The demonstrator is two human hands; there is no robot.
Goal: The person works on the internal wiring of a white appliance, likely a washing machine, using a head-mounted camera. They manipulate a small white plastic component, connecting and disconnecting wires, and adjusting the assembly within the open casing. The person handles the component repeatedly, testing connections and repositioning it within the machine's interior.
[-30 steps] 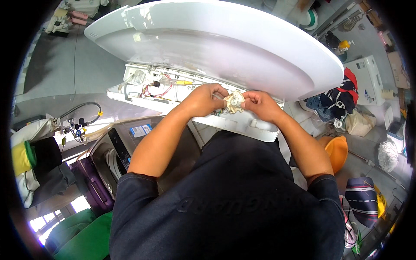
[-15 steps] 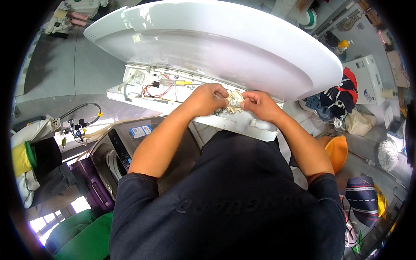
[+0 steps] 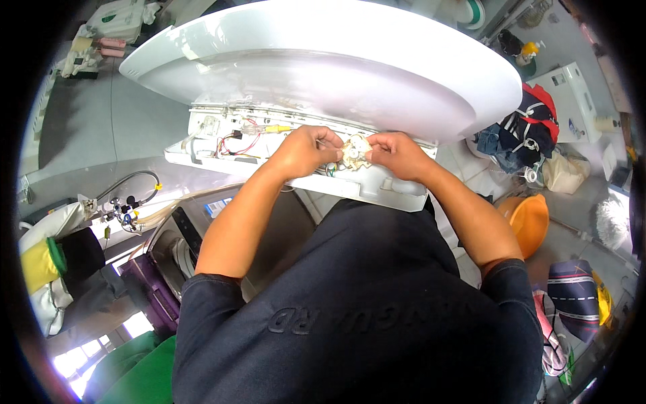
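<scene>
Between my two hands is a small cream plastic fitting (image 3: 355,151) with a round centre, just over a long white housing (image 3: 397,191). My left hand (image 3: 308,153) grips it from the left with closed fingers; my right hand (image 3: 393,155) pinches its right edge. Green wires show just below the fitting. Left of my hands, the housing holds red and dark wires (image 3: 249,143), a small black component (image 3: 235,135) and a yellow cylindrical part (image 3: 277,128). A large curved white cover (image 3: 336,60) stands raised along the housing's far edge.
At the left are a valve assembly with hoses (image 3: 124,215), a stainless washing machine (image 3: 276,215) and a purple case (image 3: 155,296). At the right lie a clothes pile (image 3: 521,135), an orange basin (image 3: 528,225), a white appliance (image 3: 575,108) and a rolled striped cloth (image 3: 572,296).
The view has shifted slightly, with cover, housing and hands a little left and higher in the picture. The cream fitting has turned slightly; both hands still grip it.
</scene>
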